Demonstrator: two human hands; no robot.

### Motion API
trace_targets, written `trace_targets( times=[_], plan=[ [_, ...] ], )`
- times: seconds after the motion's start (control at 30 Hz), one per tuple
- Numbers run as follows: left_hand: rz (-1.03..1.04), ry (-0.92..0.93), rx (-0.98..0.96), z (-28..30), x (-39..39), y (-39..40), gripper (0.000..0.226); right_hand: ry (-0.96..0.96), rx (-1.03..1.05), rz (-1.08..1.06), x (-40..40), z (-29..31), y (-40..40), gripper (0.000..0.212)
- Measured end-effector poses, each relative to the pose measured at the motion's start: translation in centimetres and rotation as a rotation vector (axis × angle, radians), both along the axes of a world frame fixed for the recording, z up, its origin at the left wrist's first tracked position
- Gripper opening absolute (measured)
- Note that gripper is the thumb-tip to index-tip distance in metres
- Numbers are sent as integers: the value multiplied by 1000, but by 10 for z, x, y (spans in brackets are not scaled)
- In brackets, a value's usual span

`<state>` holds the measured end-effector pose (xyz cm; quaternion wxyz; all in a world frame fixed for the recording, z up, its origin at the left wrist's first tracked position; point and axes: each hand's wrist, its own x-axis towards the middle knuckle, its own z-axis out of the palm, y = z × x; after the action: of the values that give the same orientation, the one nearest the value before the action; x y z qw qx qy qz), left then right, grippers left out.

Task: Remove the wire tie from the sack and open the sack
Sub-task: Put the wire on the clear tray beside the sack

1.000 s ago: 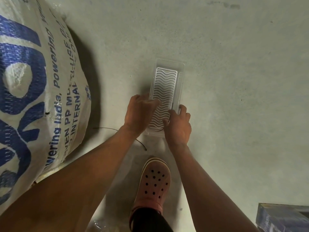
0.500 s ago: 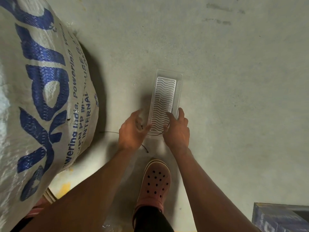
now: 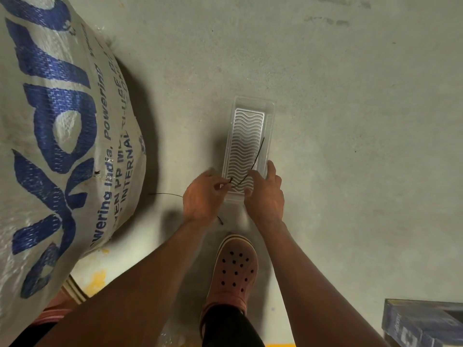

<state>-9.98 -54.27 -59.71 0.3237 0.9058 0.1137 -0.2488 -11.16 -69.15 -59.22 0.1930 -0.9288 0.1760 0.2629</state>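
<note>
Both hands are down over the near end of a clear plastic tray (image 3: pixel 269 126) with a wavy ribbed insert. Left hand (image 3: pixel 200 199) pinches one end of a thin dark wire tie (image 3: pixel 253 165); right hand (image 3: pixel 265 194) fingers grip it further along, the free end poking up past them over the tray. Left of the left fingers sits the white woven sack (image 3: pixel 62 136), blue print reading "Powering India" and "PP", the rest cut off. Another wire (image 3: pixel 165 194) lies on the floor beside it.
</note>
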Motion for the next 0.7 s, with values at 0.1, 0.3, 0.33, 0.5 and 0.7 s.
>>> trace_targets(
  times=[0.1, 0.3, 0.33, 0.5, 0.7],
  plan=[
    [-142, -75, 109, -7, 18, -7, 17, 3, -1, 11, 0, -3, -2, 53],
    [-130, -211, 125, -21, 32, -18, 23, -37, -1, 20, 4, -13, -4, 53],
    [-136, -233, 99, -23, 30, -17, 30, -42, -2, 19, 4, -14, -4, 53],
    [-234, -182, 23, -30, 21, 0, 70, -52, 22, 37, -3, -18, -9, 64],
    [-270, -13, -26, -16, 20, 8, 86, -69, 178, -43, -2, -2, -11, 82]
  ],
)
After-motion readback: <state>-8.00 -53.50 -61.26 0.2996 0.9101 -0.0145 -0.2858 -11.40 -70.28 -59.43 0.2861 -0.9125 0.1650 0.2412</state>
